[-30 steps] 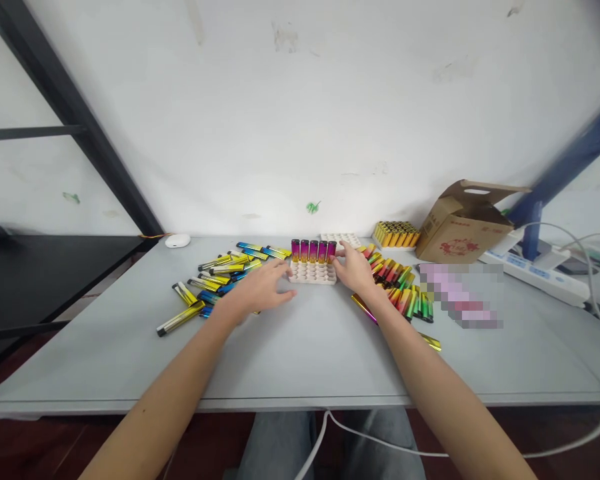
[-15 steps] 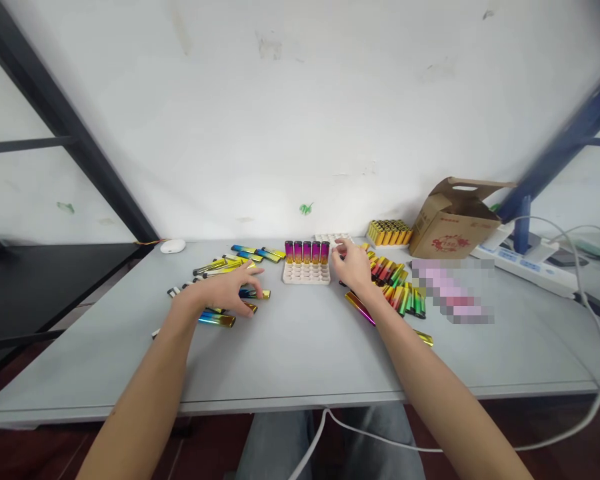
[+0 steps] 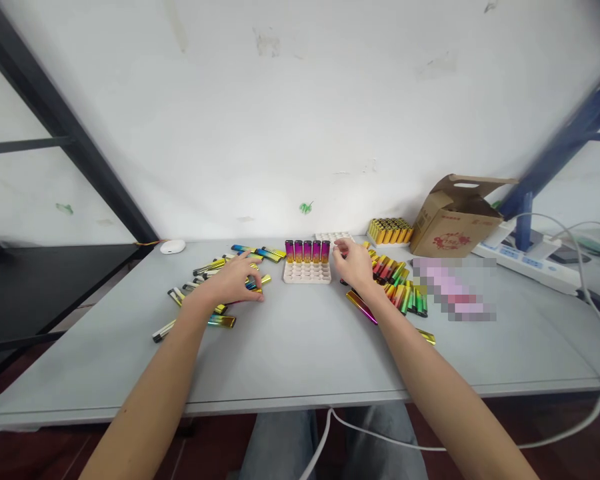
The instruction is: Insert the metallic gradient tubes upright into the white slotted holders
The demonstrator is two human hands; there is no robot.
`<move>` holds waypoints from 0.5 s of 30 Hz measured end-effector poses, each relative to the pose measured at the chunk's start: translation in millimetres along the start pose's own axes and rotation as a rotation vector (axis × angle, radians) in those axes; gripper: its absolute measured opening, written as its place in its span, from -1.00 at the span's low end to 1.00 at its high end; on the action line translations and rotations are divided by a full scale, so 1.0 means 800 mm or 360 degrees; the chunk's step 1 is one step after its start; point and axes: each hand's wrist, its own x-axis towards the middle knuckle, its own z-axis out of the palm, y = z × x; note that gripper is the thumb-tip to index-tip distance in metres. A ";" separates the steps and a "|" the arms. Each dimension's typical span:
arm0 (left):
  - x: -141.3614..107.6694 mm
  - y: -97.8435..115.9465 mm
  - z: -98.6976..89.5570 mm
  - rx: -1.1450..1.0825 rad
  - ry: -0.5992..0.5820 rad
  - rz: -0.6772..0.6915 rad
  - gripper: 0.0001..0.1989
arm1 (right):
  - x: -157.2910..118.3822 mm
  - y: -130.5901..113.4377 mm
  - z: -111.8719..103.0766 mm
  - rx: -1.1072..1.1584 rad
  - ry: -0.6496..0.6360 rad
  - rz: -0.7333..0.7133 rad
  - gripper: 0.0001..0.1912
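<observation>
Head view: a scuffed white wall (image 3: 205,133) backs a grey table (image 3: 305,353), with a black surface (image 3: 55,280) off to the left and an open cardboard box (image 3: 453,227) near a white power strip (image 3: 535,265) at right. Two loose heaps, the left heap (image 3: 207,268) and the right heap (image 3: 405,299), of what look like lighters, appear to remain. The left hand (image 3: 233,277) arches over its heap, thumb and forefinger curved; the right hand (image 3: 354,265) curls just right of the white tray (image 3: 307,274); whether either grips a lighter, I cannot tell. Farther back, a yellow block (image 3: 390,233) looks fully packed. The white tray, between the hands, seems only begun: nearer holes unfilled, rear row holding five upright purple lighters (image 3: 307,252)
</observation>
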 end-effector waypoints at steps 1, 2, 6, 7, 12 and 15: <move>0.001 -0.001 0.001 0.0010 0.0004 0.0006 -0.69 | 0.000 0.001 0.000 0.0002 -0.0002 -0.0006 -0.69; 0.002 -0.001 0.002 0.0007 0.0009 0.0027 -0.70 | 0.000 0.002 0.001 0.0005 -0.0005 -0.0011 -0.70; 0.005 0.006 0.006 -0.0141 0.0193 0.0162 -0.71 | 0.001 0.004 0.002 0.0039 -0.0018 -0.0022 -0.73; 0.006 0.009 0.007 -0.0195 0.0289 0.0192 -0.71 | 0.001 0.004 0.002 0.0053 -0.0015 -0.0023 -0.75; 0.007 0.028 0.004 -0.0467 0.0864 0.0295 -0.76 | -0.002 -0.006 -0.008 0.0313 0.0499 -0.0014 -0.72; 0.008 0.039 0.003 -0.0612 0.1203 0.0373 -0.80 | -0.009 -0.020 -0.015 0.0556 0.0505 -0.0271 -0.72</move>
